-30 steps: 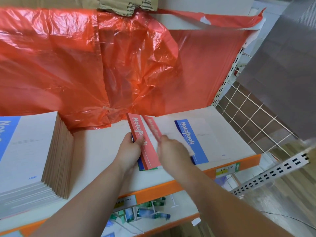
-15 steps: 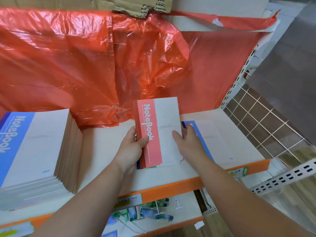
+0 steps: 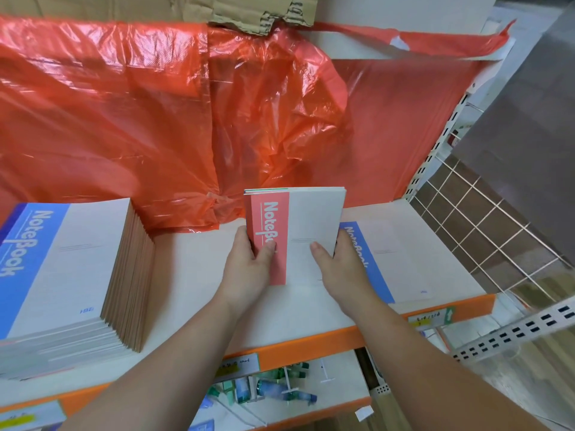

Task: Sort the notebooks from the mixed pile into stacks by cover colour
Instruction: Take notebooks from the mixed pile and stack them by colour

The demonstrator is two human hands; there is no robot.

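Below the shelf (image 3: 193,275), nearest the camera, a lower shelf (image 3: 342,387) carries a scatter of small green and blue items (image 3: 273,390), too small to name. Along the shelf's orange front edge (image 3: 311,340) sit two paper labels, one below the middle (image 3: 239,365) and one toward the right end (image 3: 431,318).

Two bare forearms reach over that edge to the middle of the shelf. There both hands hold a thin bundle of notebooks (image 3: 314,219), tilted up with its top away from the person. The front cover is white with a red strip reading "NoteBook", and a green edge shows at the top of the bundle. The left hand (image 3: 249,269) grips the bundle's left side, with the thumb on the red strip and the fingers curled behind. The right hand (image 3: 342,269) grips the right side, with the thumb lying on the white cover and the fingers wrapped round the edge. Whether the bundle's lower edge rests on the shelf cannot be told, as the hands hide it.

At the left end of the shelf stands a tall stack of blue notebooks (image 3: 62,269). Right of the middle, a single blue notebook (image 3: 398,259) lies flat, partly under the right hand.

Behind the shelf hangs a crumpled red plastic sheet (image 3: 124,119), with torn cardboard (image 3: 255,10) above it. A white wire grid (image 3: 485,219) closes the shelf's right end.
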